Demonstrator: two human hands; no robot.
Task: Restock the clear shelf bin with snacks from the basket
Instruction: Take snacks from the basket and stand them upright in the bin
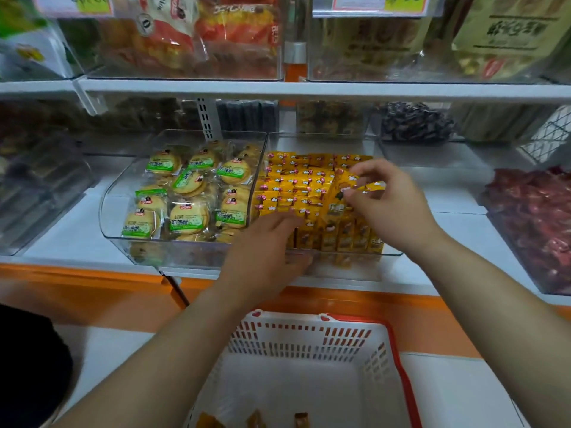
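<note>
- The clear plastic shelf bin [323, 143] is packed nearly to its walls with small yellow foil snack packets [287, 186]. They lie flat in rows towards the bin's back and stand on end along its front wall.
- Likely trouble: the bin is so full that a packet pushed in near its front right corner could tip the upright row or slide over the low front wall. Another could slip from the pinch and drop in front of the bin.
- A second risk, as I judge it, is spill-over at the bin's left wall into the adjoining clear bin of round green-labelled biscuits [188, 216].
- The right hand [389, 205] is over the right half of the bin, its thumb and fingertips pinching a few yellow packets [367, 186] just above the stacked ones. The other fingers curl loosely.
- The left hand [265, 251] is at the bin's front left corner. Its fingers lie fairly straight across the tops of the front packets and its thumb runs along the front wall. It holds nothing and appears to be steadying the row.
- The stock therefore lies directly under both hands, touching the left and just beneath the right.
- Below the bin's front sits the white slotted plastic basket with a red rim [309, 338]. Only a few loose brownish packets [301, 420] show on its floor, so the restock looks nearly finished.
- To the right of the bin, well apart, is another clear bin of dark red wrapped snacks [537, 217].
</note>
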